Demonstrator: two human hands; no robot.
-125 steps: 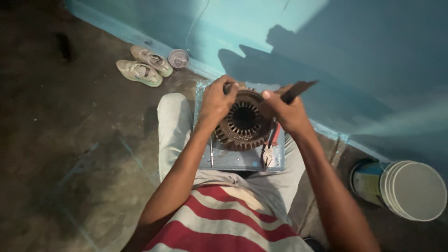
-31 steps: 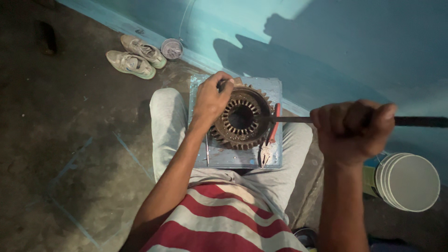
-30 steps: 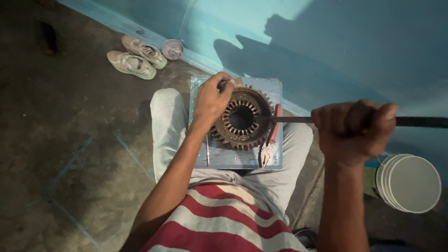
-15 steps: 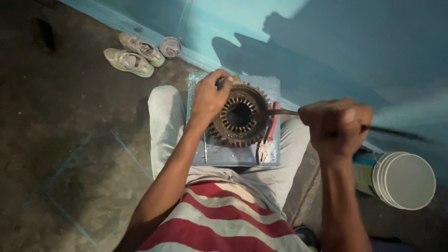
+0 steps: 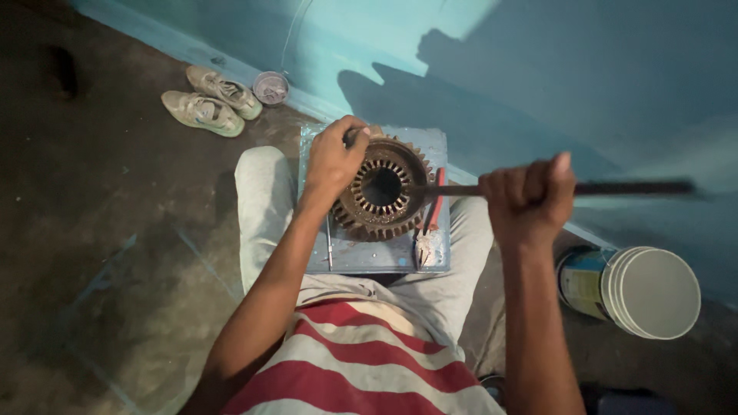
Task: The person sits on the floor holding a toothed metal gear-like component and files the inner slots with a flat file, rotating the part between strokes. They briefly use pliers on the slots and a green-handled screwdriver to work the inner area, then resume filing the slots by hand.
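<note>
My right hand [image 5: 529, 198] is fisted tight around a long dark metal rod [image 5: 615, 187], held roughly level, its near end reaching the right edge of the rusty toothed stator ring [image 5: 382, 188]. My left hand [image 5: 332, 159] is clamped over the ring's upper left rim, fingers curled on its edge. The ring lies flat on a blue-grey board [image 5: 369, 257] across my lap, which serves as the counter. Red-handled pliers [image 5: 429, 223] lie just right of the ring; a thin rod-like tool [image 5: 328, 244] lies left of it.

Risks, as judged: the rod could skid off the teeth and hit the pliers or my left fingers; the unsecured board could tip off my knees. A white bucket [image 5: 644, 290] lies on its side near my right arm.
</note>
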